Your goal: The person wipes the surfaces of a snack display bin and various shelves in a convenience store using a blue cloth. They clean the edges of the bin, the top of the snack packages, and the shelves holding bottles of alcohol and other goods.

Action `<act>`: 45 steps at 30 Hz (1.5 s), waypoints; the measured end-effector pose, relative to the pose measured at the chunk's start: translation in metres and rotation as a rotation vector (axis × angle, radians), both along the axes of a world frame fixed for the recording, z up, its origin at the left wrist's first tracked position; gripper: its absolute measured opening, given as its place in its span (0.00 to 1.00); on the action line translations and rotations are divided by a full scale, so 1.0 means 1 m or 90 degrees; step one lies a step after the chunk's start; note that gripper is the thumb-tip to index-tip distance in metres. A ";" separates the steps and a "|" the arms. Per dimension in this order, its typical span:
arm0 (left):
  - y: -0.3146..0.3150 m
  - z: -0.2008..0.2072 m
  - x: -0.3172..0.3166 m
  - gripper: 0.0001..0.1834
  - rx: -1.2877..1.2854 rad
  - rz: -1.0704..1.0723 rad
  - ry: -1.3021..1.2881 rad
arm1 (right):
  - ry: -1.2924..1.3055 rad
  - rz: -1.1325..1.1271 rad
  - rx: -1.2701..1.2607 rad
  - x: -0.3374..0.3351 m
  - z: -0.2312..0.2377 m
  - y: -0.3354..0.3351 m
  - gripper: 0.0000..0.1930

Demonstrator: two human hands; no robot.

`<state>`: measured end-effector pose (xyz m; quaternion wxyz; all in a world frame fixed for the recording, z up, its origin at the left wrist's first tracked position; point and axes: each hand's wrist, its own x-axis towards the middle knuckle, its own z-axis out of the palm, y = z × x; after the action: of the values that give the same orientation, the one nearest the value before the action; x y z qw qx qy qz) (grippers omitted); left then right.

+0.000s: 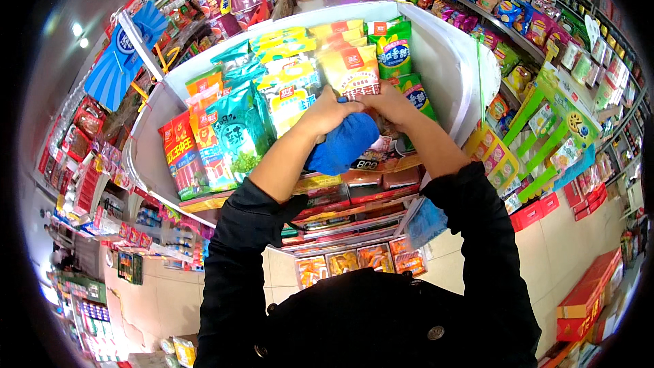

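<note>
Apparently the work in hand is well along but unfinished: most of the bags in the white display bin already stand in leaning rows, while one is in the person's hands. That cream-and-yellow packet sits toward the right of the bin, between the yellow-and-white bags on its left and the green bags on its right. The left hand and the right hand meet at its near end, each with its grip closed, fingers curled around the edge; the fingertips are mostly hidden. A bunched blue cloth hangs just below the left hand, and I cannot tell which grip secures it. Farther left, the teal bags, the orange-topped bags and the red bag stand untouched and look orderly. What remains, as I judge it, is to finish with the held packet and let go of it. Whether the others have been handled cannot be told, nor how the bags behind the right forearm lie.
</note>
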<state>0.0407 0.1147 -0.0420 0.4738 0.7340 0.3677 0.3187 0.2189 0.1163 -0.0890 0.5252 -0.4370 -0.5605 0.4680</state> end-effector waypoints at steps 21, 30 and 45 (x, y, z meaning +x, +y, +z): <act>-0.065 0.036 -0.028 0.24 0.336 0.028 0.087 | -0.838 -0.447 0.119 0.014 0.015 -0.060 0.35; -0.077 0.044 -0.046 0.20 0.320 0.077 0.001 | -0.782 -0.419 -0.074 0.011 0.017 -0.057 0.35; -0.111 0.020 -0.062 0.18 0.322 0.104 -0.072 | -0.690 -0.628 0.184 0.013 0.007 0.007 0.48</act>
<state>-0.0213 0.0037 -0.0222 0.2680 0.7778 0.3072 0.4784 0.2321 0.1237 -0.0824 0.3769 -0.7336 -0.5356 -0.1815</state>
